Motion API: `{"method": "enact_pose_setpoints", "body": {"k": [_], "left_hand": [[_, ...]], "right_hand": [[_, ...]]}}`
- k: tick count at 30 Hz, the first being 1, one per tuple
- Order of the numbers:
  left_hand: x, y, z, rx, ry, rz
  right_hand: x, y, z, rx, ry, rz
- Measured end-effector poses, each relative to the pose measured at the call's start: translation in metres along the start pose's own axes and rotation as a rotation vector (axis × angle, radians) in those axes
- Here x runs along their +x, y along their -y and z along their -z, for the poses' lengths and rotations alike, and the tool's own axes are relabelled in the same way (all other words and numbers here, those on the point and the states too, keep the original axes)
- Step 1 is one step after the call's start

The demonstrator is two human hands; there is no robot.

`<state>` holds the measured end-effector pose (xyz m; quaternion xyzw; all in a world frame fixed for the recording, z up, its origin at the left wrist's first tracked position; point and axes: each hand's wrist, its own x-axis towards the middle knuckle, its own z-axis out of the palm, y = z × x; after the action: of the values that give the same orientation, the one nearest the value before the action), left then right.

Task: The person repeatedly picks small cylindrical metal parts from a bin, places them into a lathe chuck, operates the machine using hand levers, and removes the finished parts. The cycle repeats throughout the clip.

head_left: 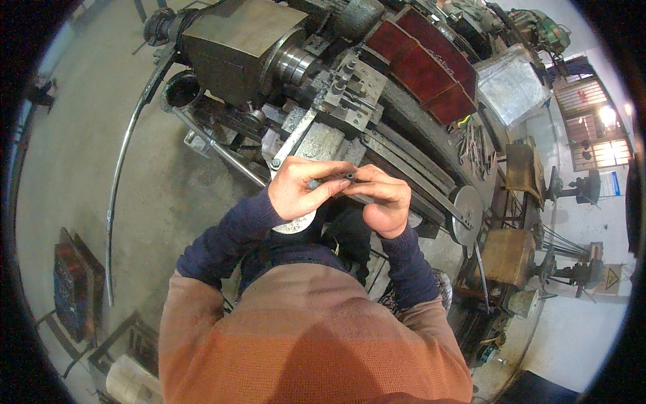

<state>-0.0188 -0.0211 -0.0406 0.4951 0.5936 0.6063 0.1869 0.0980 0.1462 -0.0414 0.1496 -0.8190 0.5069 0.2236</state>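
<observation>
Head view: two bare hands meet above a grey metal lathe (pixel 316 101). The left hand (pixel 303 188) and the right hand (pixel 383 198) together pinch one small dark metal tube (pixel 350 176), held level between their fingertips, both hands clenched on it. Three dark red panels (pixel 424 67) line the lathe's far side. One long curved steel rod (pixel 128 155) stands on the concrete floor (pixel 67 148).
</observation>
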Motion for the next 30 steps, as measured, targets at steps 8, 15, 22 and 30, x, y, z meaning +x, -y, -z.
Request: {"method": "enact_pose_setpoints", "body": {"k": [8, 15, 22, 30], "left_hand": [[-0.001, -0.009, -0.007, -0.237, -0.038, 0.124], [-0.001, -0.011, -0.012, -0.293, -0.072, 0.126], [0.000, -0.013, -0.011, -0.307, -0.051, 0.169], [0.001, -0.008, -0.010, -0.439, 0.075, 0.245]], "right_hand": [[0.001, 0.009, -0.003, 0.012, -0.066, 0.041], [-0.001, 0.014, -0.002, -0.018, -0.088, 0.055], [-0.001, 0.014, -0.001, 0.005, -0.087, 0.076], [-0.005, 0.011, 0.001, 0.103, -0.067, 0.048]]}}
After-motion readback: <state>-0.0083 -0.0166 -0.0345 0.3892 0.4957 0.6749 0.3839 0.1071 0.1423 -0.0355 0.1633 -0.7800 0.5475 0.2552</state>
